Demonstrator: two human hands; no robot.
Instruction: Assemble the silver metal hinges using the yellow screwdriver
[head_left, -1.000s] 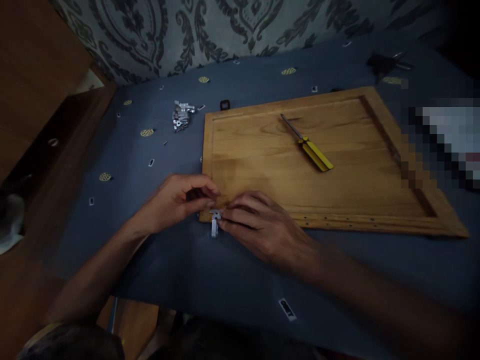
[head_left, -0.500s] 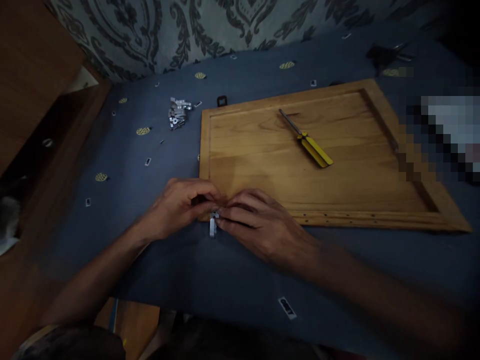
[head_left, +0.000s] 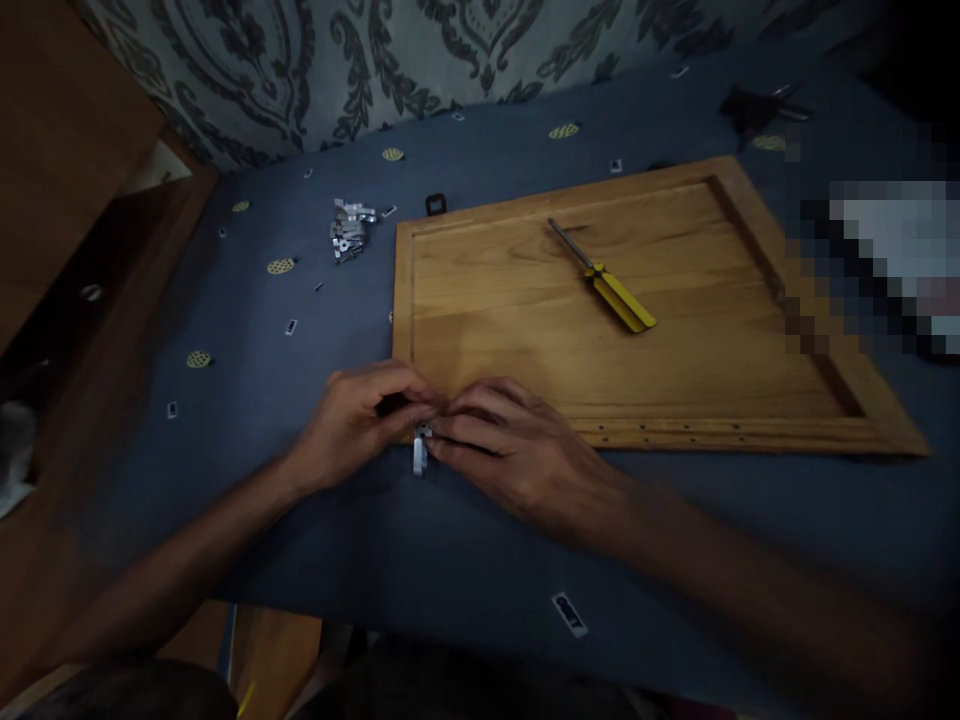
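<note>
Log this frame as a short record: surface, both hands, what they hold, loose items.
wooden panel: lies flat on the blue cloth
left hand: fingers curled at the panel's near left corner; grip unclear
right hand: fingertips pinch the metal fitting
metal fitting: at that corner, sticking out over the cloth
screwdriver: yellow handle, lying on the panel, untouched
metal parts pile: on the cloth, left of the panel's far corner

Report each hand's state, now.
Left hand: closed, fingertips beside the metal bracket at the wooden panel corner; hold unclear.
Right hand: closed, pinching the metal bracket.
</note>
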